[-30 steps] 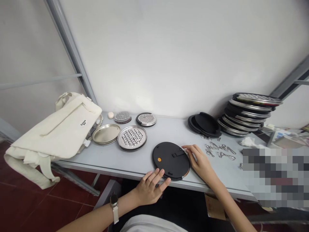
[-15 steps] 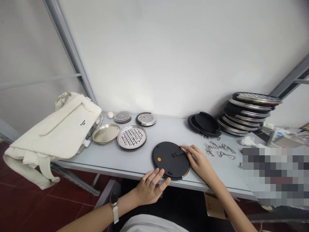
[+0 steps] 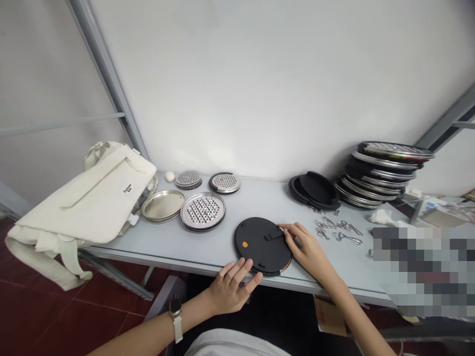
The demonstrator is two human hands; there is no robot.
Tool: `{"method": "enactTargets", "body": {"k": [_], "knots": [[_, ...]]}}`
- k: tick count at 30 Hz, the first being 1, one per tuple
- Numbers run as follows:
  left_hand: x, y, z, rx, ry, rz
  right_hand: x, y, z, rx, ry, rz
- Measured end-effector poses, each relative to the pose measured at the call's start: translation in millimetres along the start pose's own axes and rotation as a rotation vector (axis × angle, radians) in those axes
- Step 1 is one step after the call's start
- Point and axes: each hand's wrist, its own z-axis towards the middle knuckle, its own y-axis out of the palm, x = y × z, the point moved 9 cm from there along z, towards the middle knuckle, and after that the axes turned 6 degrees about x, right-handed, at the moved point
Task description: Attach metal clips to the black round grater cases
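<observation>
Near the front edge of the bench (image 3: 267,198), the head view is showing the disc (image 3: 258,252) lying flat. The left hand (image 3: 232,291) is resting open, fingertips touching its near rim; the right hand (image 3: 306,244) is pinching a metal clip (image 3: 281,229) at its far-right side. Only the clip's angle is shifting slightly, apparently meaning fine adjustment.

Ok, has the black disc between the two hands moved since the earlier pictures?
No. Judged against the table's front edge, the black disc lies in the same spot, with no visible shift either way.
</observation>
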Motion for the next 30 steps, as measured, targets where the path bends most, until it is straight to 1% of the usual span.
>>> {"method": "enactTargets", "body": {"k": [6,11,20,30], "knots": [[-0.9,-2.8,2.4,0.020,-0.005,-0.019,1.1,0.5,0.0,-0.009,0.004,0.013],[-0.4,-1.2,1.9,0.001,0.004,-0.007,2.0,-0.2,0.1,-0.002,0.014,0.013],[-0.8,-3.2,2.8,0.020,-0.004,-0.021,11.1,4.4,-4.5,-0.032,0.120,0.009],[-0.9,-2.2,1.8,0.011,-0.009,-0.026,11.5,4.5,-4.5,-0.046,0.141,0.001]]}}
